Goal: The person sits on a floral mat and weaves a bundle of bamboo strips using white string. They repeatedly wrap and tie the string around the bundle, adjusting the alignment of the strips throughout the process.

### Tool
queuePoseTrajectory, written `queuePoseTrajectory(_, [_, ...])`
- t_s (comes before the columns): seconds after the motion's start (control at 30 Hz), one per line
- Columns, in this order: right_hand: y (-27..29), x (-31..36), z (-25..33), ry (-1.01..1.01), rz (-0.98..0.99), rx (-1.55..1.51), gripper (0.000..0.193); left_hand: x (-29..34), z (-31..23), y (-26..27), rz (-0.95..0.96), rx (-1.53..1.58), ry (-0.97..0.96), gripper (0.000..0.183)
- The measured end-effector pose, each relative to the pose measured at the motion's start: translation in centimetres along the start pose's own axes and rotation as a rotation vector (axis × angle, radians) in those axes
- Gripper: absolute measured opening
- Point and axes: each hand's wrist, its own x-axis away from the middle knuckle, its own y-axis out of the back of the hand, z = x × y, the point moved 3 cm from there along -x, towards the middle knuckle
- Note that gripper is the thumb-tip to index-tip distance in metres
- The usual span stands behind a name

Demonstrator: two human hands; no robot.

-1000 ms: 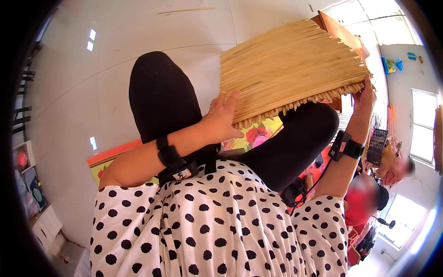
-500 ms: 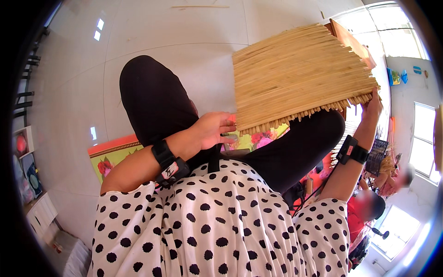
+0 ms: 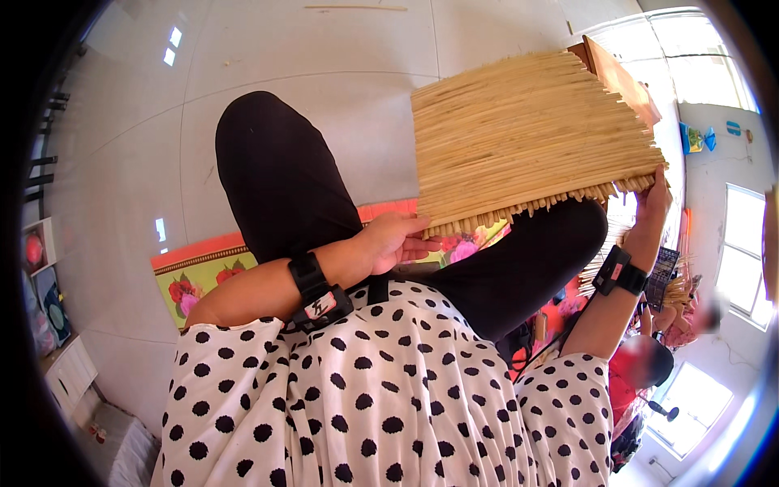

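Note:
A broad mat of thin straw-coloured stalks [image 3: 535, 134], packed side by side, lies tilted over my bent right leg. Its right and near edges are ragged with uneven stalk ends. My left hand [image 3: 398, 242] pinches the near left corner, thumb on top and fingers curled below the edge. At the near right corner my right hand [image 3: 652, 199] grips the mat's edge; some of its fingers are hidden underneath. Both wrists wear black bands with small devices.
Under my legs is a flowered cloth [image 3: 199, 280] with a red border. A loose stick [image 3: 357, 8] lies far off on the pale tiled floor [image 3: 138, 162]. Behind the mat stands a wooden board [image 3: 621, 77]. To the right, a person in red [image 3: 629, 377] sits near other people.
My left hand has shifted slightly right and closed from loose fingers into a pinch on the mat's corner. The mat's far edge has dipped a little; my right hand keeps its hold.

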Motion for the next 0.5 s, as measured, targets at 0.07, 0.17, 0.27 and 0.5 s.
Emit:
queuePoseTrajectory(0.07, [0.1, 0.3, -0.1, -0.009, 0.007, 0.001, 0.048, -0.5, 0.1, 0.4, 0.020, -0.011, -0.041, 0.028])
queuePoseTrajectory(0.17, [0.5, 0.6, -0.4, -0.030, 0.012, 0.031, 0.048, -0.9, -0.1, 0.9, 0.018, -0.031, -0.055, 0.025])
queuePoseTrajectory(0.27, [0.5, 0.6, -0.7, -0.046, 0.000, 0.015, 0.048, -0.8, -0.3, 1.1, 0.004, -0.063, -0.064, 0.025])
queuePoseTrajectory(0.5, [2.1, 0.4, -1.8, -0.078, -0.016, 0.025, 0.039, -1.2, 0.6, 1.0, -0.022, -0.074, 0.026, 0.020])
